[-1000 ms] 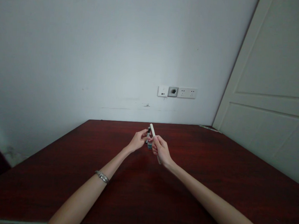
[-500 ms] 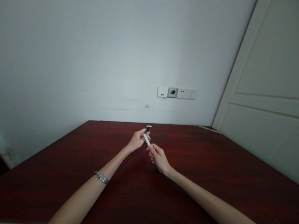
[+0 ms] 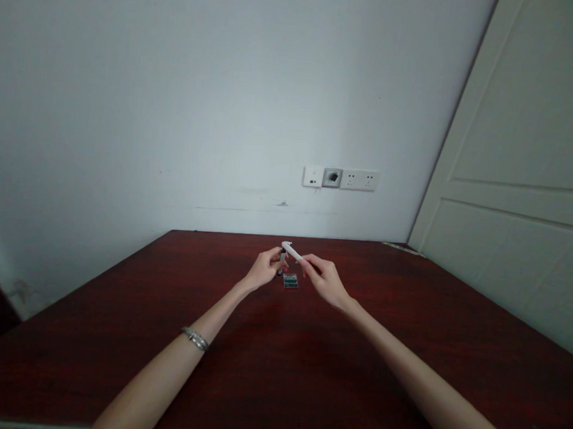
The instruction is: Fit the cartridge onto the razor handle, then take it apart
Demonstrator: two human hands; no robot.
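My left hand (image 3: 264, 269) is closed around the shaft of a small upright T-shaped thing (image 3: 282, 258) that looks like a razor, with a grey-white body and a dark neck. A slim white stick (image 3: 292, 251) is pinched in my right hand (image 3: 326, 280). The stick slants up and left, its far end overlapping the top of the razor-like thing; whether they touch I cannot tell. Below and between both hands, a small clear case (image 3: 291, 281) with dark contents lies on the table.
The dark red-brown wooden table (image 3: 257, 368) reaches back to a pale wall (image 3: 225, 107). Sockets and switches (image 3: 340, 178) are set in the wall. A white panelled door (image 3: 520, 209) stands at the right, and a thin flat strip (image 3: 403, 249) lies at the back right edge.
My right hand has moved up and right, bringing the white stick up to the razor-like thing's top. The small clear case has come into view. My left hand has stayed nearly still.
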